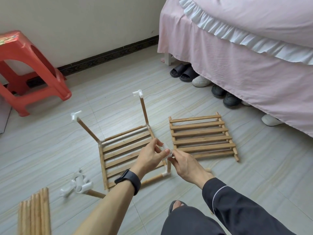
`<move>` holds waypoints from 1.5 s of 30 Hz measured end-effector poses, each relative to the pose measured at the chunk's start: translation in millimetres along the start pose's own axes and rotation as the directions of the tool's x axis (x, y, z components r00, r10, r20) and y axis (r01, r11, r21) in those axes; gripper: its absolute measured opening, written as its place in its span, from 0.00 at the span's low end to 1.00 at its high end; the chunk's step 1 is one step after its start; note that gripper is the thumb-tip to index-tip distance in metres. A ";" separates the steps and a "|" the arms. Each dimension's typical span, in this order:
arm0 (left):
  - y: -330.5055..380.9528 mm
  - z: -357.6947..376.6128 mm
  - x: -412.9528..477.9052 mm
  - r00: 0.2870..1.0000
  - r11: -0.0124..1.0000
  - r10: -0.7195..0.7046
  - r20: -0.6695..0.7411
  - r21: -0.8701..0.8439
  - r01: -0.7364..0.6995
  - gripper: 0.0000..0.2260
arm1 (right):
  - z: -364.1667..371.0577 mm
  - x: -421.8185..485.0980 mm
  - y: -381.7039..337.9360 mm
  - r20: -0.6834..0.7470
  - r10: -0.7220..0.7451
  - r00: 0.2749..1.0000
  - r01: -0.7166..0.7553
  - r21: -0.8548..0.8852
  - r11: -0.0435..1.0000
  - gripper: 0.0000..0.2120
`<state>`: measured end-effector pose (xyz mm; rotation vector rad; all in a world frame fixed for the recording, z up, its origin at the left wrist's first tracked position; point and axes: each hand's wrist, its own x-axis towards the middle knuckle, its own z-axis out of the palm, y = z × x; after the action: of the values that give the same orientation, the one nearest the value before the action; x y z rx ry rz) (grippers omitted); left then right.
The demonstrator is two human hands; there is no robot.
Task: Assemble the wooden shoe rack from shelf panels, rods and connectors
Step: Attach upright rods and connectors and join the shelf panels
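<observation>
- Pale tiled floor (118, 102) carries everything, bounded by a white wall at its far edge and a pink-skirted bed (245, 56) along its right edge.
- One slatted shelf panel (118, 160) lies flat mid-floor. Its slats run left to right, rising slightly toward the bed.
- White corner fittings hold rods up from the panel. The far-left rod (88, 131) leans left, and the far-right rod (144, 111) stands almost upright. Each is capped by a white fitting.
- At the panel's near-right corner a short rod (168, 167) stands upright with a white connector (166, 152) at its top.
- The left hand (150, 158), wearing a dark wristband (128, 180), pinches that connector between thumb and fingers.
- The right hand (186, 165) pinches the connector from the other side with curled fingertips.
- A second shelf panel (203, 136) lies flat just beside the first, between it and the bed, with its slats parallel.
- Spare connectors (76, 184), blurred, lie off the near-left corner. A bundle of rods (35, 214) points away from the person at the floor's near-left.
- Bare tiles lie between the panels, the wall and a red plastic stool (25, 68). Shoes (186, 73) line the bed side.
</observation>
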<state>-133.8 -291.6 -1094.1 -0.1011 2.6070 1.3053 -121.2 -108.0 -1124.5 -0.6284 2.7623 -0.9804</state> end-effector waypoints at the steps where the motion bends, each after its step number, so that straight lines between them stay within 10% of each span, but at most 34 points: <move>1: 1.6 0.4 -1.3 1.000 1.000 0.008 -0.011 0.024 -0.008 0.14 | 0.5 0.0 0.4 -0.001 0.006 1.000 -0.006 0.001 1.000 0.11; 10: 30.9 -76.8 7.8 0.950 0.816 -0.061 0.305 0.563 -0.129 0.20 | -2.0 12.0 -10.3 0.013 0.062 0.998 -0.061 -0.054 0.997 0.07; 20: -74.2 -217.1 -53.7 0.926 0.503 -0.370 0.072 0.854 0.134 0.23 | 28.3 52.1 -46.0 -0.003 0.127 0.992 -0.126 -0.184 0.975 0.13; 25: -137.7 -228.5 -79.9 0.956 0.603 -0.276 -0.100 0.757 0.253 0.23 | 38.2 63.7 -71.0 0.009 0.014 1.000 -0.013 -0.137 0.990 0.35; 33: -174.5 -214.9 -88.6 0.906 0.763 -0.323 -0.274 0.492 0.420 0.24 | 38.6 76.5 -73.3 0.135 0.022 0.991 0.030 -0.376 0.926 0.20; 45: -174.4 -196.7 -76.8 0.974 0.662 -0.091 -0.206 0.718 0.213 0.32 | 25.4 87.4 -53.0 0.014 0.086 0.996 -0.075 -0.357 0.931 0.12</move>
<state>-64.1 -556.4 -1098.9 -0.2817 2.9560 0.1035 -175.4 -197.3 -1110.5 -0.5620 2.9352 -0.4484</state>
